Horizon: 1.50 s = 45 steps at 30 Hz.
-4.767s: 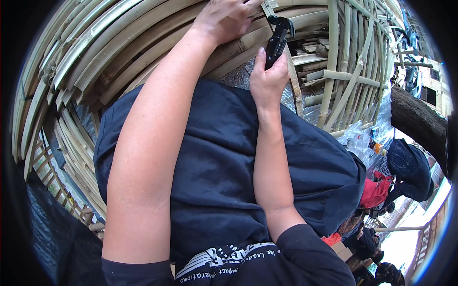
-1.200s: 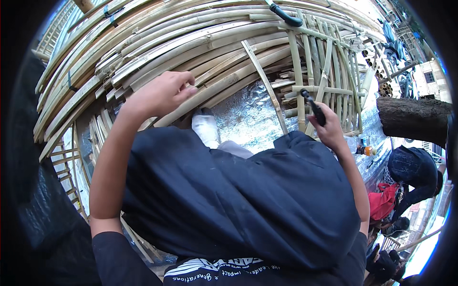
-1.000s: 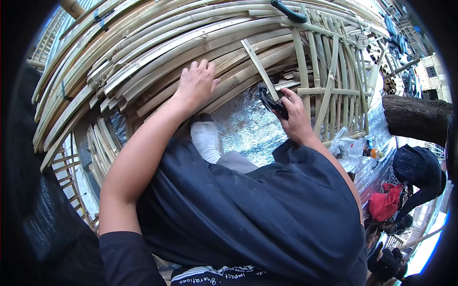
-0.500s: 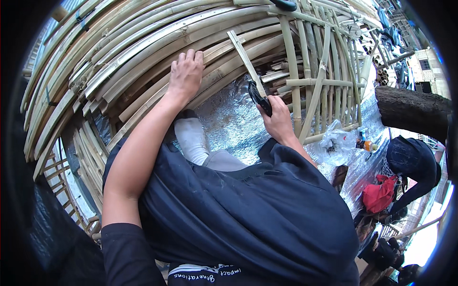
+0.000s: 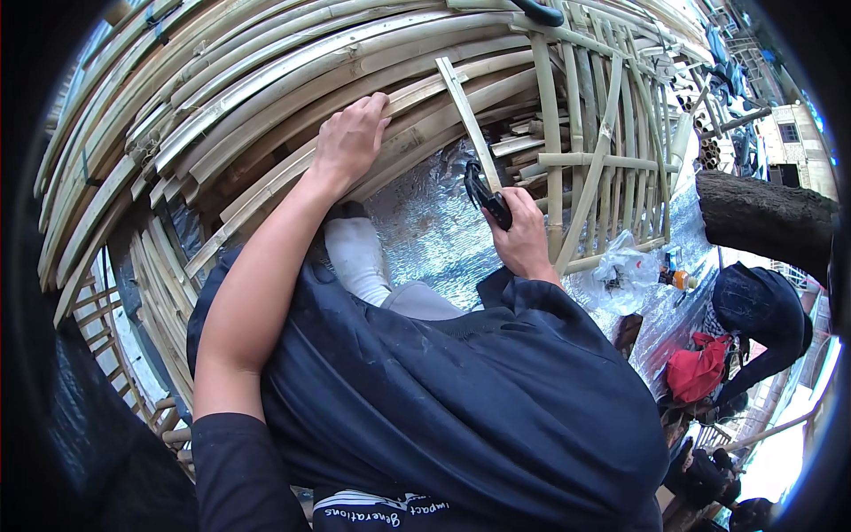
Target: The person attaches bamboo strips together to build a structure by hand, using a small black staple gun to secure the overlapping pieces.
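Observation:
My left hand (image 5: 353,140) is closed over a pale split bamboo strip (image 5: 266,197), which lies along the near side of a long bamboo stack (image 5: 292,71). Its fingertips curl past the far edge. My right hand (image 5: 525,235) grips a black hand-sized object (image 5: 498,211) with a looped strap; its exact kind does not show clearly. From the same hand a flat, narrow bamboo slat (image 5: 470,115) rises away toward the stack; whether the fingers hold it too is hidden.
Right of the slat leans a bamboo lattice frame (image 5: 581,160). Silver foil sheeting (image 5: 417,213) covers the ground around my foot. A plastic bag (image 5: 620,275), an orange-brown bottle (image 5: 683,280) and a thick log (image 5: 767,211) lie farther right. Another person (image 5: 758,306) bends beside a red bag (image 5: 698,368).
My left fingers have moved slightly right and curl more over the strip, whose near end sits a little farther left. My right hand and the black object have tipped and shifted slightly.

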### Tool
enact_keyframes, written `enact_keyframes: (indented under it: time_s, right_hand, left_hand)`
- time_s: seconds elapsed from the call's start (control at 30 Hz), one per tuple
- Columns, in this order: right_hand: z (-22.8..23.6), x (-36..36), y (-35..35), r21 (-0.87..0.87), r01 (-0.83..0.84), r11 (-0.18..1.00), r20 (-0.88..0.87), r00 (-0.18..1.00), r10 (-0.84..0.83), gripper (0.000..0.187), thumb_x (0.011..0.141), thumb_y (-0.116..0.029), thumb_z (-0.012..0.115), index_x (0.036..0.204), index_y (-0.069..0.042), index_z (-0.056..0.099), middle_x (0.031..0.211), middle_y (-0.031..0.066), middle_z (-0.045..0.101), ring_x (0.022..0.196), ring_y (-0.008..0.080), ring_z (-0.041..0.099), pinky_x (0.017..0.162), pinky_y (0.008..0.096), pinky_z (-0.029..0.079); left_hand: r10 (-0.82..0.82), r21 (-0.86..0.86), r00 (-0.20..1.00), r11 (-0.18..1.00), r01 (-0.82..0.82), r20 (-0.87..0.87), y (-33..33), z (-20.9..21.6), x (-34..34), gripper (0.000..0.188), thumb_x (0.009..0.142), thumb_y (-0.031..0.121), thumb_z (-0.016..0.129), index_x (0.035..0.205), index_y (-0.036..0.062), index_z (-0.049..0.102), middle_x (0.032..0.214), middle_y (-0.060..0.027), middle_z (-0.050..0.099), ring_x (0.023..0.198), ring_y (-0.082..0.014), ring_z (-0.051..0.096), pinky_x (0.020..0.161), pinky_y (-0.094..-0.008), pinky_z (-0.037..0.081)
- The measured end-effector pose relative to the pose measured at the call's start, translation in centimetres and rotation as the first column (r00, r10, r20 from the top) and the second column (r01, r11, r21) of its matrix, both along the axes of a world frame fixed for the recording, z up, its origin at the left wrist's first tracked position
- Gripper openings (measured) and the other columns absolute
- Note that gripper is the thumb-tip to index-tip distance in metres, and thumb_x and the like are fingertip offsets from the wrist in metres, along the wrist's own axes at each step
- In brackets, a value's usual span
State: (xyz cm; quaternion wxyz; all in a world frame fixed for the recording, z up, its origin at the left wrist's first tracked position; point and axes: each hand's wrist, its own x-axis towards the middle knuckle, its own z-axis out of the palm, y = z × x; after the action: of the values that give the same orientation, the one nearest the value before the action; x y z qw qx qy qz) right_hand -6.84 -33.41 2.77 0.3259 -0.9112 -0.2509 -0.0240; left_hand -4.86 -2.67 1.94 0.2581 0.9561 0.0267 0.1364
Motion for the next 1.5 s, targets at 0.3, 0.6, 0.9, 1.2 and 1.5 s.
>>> enact_keyframes:
  time_s: [0.3, 0.6, 0.9, 1.2, 1.5]
  right_hand:
    - [-0.5, 0.2, 0.3, -0.039, -0.008, 0.999, -0.019, 1.000, 0.007, 0.029, 0.089, -0.017, 0.076, 0.107, 0.004, 0.065, 0.108, 0.0193, 0.063, 0.097, 0.0406, 0.064, 0.085, 0.0442, 0.051]
    - [-0.7, 1.2, 1.0, -0.001, -0.043, 0.999, -0.066, 0.997, 0.042, 0.029, 0.088, -0.016, 0.076, 0.110, 0.000, 0.068, 0.111, 0.0186, 0.062, 0.099, 0.0393, 0.065, 0.087, 0.0447, 0.052]
    - [-1.6, 0.9, 0.2, 0.030, -0.062, 0.998, -0.025, 0.998, 0.063, 0.029, 0.088, -0.018, 0.078, 0.109, 0.000, 0.070, 0.111, 0.0177, 0.063, 0.098, 0.0377, 0.066, 0.086, 0.0437, 0.052]
    - [-1.2, 1.5, 0.6, 0.040, -0.090, 0.995, -0.072, 0.993, 0.093, 0.029, 0.088, -0.018, 0.079, 0.110, 0.000, 0.071, 0.107, 0.0157, 0.062, 0.095, 0.0345, 0.066, 0.085, 0.0420, 0.052]
    - [-1.1, 2.0, 0.6, 0.012, -0.106, 0.994, -0.080, 0.991, 0.106, 0.029, 0.089, -0.020, 0.079, 0.102, 0.004, 0.069, 0.104, 0.0176, 0.063, 0.094, 0.0370, 0.065, 0.084, 0.0430, 0.052]
  left_hand:
    - [-0.002, 0.016, 0.999, 1.000, 0.001, 0.035, 0.3, -0.3, 0.4, 0.026, 0.098, 0.020, 0.064, 0.122, 0.0094, 0.063, 0.116, -0.0153, 0.072, 0.105, -0.0395, 0.069, 0.087, -0.0503, 0.056]
    - [-0.004, 0.075, 0.997, 0.997, -0.002, 0.075, 1.1, 0.0, 1.0, 0.025, 0.097, 0.019, 0.067, 0.119, 0.0081, 0.063, 0.112, -0.0151, 0.073, 0.098, -0.0388, 0.071, 0.083, -0.0493, 0.059]
    - [-0.056, 0.050, 0.992, 0.997, 0.050, 0.110, 1.6, 0.1, 1.1, 0.028, 0.095, 0.019, 0.068, 0.121, 0.0091, 0.064, 0.113, -0.0163, 0.073, 0.099, -0.0385, 0.071, 0.085, -0.0491, 0.058]
    - [0.001, -0.024, 0.989, 1.000, -0.005, -0.146, 1.5, 0.8, 2.2, 0.032, 0.095, 0.025, 0.068, 0.119, 0.0047, 0.063, 0.111, -0.0207, 0.072, 0.108, -0.0395, 0.068, 0.092, -0.0483, 0.053]
    - [-0.060, 0.021, 0.970, 0.998, 0.066, -0.234, 1.4, 0.7, 2.9, 0.039, 0.097, 0.035, 0.067, 0.118, 0.0042, 0.058, 0.124, -0.0212, 0.064, 0.121, -0.0403, 0.059, 0.100, -0.0524, 0.048]
